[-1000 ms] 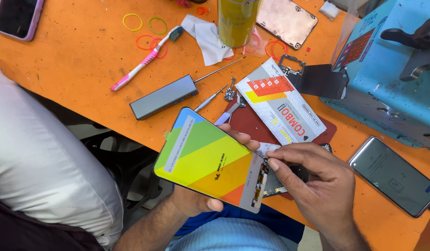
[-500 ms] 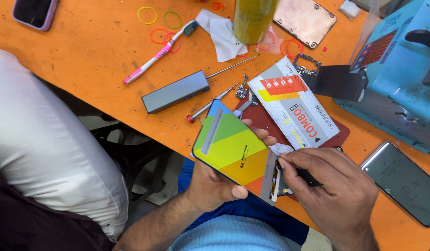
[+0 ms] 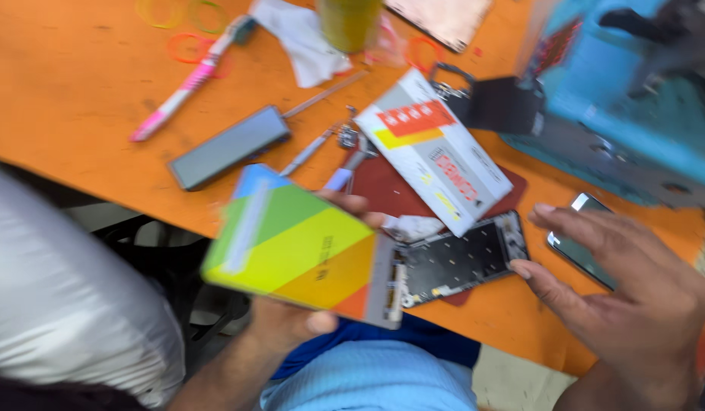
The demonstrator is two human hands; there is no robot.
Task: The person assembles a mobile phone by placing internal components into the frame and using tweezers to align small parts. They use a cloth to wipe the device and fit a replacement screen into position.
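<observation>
My left hand [image 3: 295,320] grips a phone display panel [image 3: 299,247] covered by a film in blue, green, yellow and orange stripes, held tilted over the table's front edge. Touching its right end, a black phone frame [image 3: 459,259] lies on the orange table [image 3: 78,91]. My right hand [image 3: 634,293] hovers just right of that frame with fingers apart and nothing in it. The picture is blurred by motion.
A white and red flat box [image 3: 432,148] rests on a dark red mat [image 3: 383,190]. A grey bar-shaped device [image 3: 229,147], a pink pen [image 3: 183,90], thin metal tools [image 3: 322,144], a phone [image 3: 585,243] and a blue machine [image 3: 634,99] lie around. A white-sleeved person [image 3: 63,304] is at left.
My right hand has let go of the panel's end and drawn away to the right, opening. The black frame now shows on the table. The view shifted and blurred.
</observation>
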